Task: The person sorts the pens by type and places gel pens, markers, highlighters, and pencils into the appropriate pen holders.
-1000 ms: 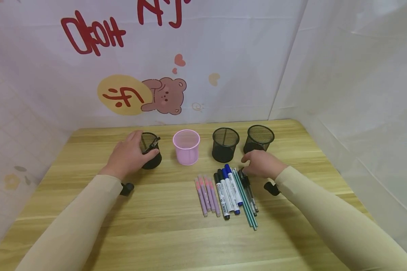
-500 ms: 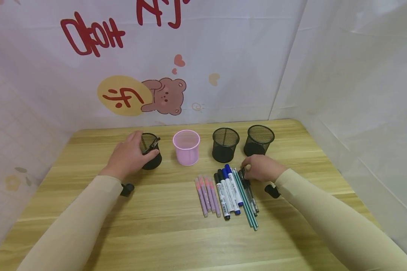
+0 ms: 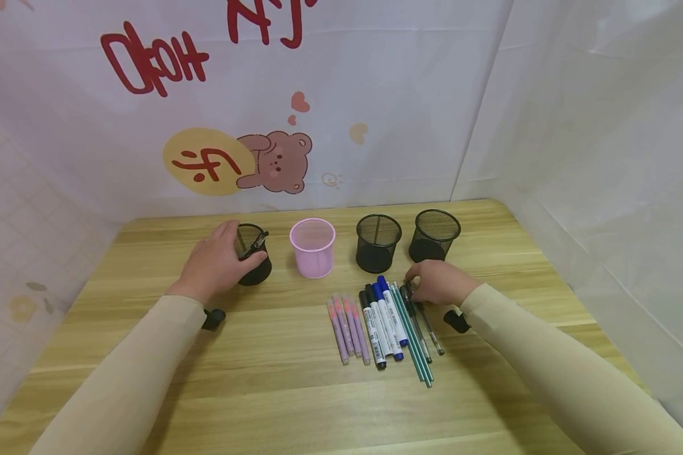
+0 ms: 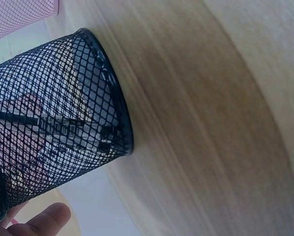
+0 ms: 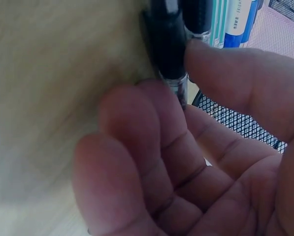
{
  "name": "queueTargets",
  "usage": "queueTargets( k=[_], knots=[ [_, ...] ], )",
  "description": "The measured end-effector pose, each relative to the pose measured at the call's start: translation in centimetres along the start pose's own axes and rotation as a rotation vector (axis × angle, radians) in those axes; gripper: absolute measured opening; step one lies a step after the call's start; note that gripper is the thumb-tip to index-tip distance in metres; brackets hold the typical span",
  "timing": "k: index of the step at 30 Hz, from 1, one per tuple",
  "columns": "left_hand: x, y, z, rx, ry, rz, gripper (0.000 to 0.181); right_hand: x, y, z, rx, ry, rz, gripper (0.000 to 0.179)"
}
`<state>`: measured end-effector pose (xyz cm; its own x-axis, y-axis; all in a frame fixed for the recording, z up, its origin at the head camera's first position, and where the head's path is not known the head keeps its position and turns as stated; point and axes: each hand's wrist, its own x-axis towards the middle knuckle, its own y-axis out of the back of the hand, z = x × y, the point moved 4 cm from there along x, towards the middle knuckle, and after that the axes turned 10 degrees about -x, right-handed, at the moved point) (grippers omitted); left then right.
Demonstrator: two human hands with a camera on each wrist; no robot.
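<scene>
Head view: a smooth counter (image 3: 233, 404), streaked with wood grain, is being lined along its far side with round, tapering mesh cups. At 10 o'clock, a black cup (image 3: 256, 274) is being clasped by the left hand (image 3: 213, 262), its grip being curled round the wall; a slim dark item (image 3: 255, 245) is being seen leaning at the rim. Toward 3 o'clock from there, a pink cup (image 3: 313, 260) and two further black cups (image 3: 374, 258) are being spaced in a row.

Below the last cup, at its 6 o'clock, a clear pen (image 3: 431, 328) is being pinched near its black end between thumb and fingertips of the right hand (image 3: 441, 281). A slender, straight, glossy barrel is being shown, its long axis being slanted from 11 to 5 o'clock, the clear end being pointed toward 5. Toward 9 o'clock, a similar pen (image 3: 420, 333), teal pencils (image 3: 417, 347), white markers (image 3: 373, 328) and lilac pens (image 3: 352, 328) are being arrayed.
</scene>
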<state>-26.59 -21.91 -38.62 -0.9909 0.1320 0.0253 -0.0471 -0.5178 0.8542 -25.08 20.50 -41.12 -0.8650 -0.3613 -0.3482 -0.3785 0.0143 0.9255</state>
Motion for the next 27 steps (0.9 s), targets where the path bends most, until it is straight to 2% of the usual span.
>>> queueTargets(
  k=[27],
  knots=[
    [0.08,-0.17,-0.23,0.024,-0.010,0.021,0.104,0.02,-0.20,-0.38,0.018,-0.042,0.002,0.042]
  ],
)
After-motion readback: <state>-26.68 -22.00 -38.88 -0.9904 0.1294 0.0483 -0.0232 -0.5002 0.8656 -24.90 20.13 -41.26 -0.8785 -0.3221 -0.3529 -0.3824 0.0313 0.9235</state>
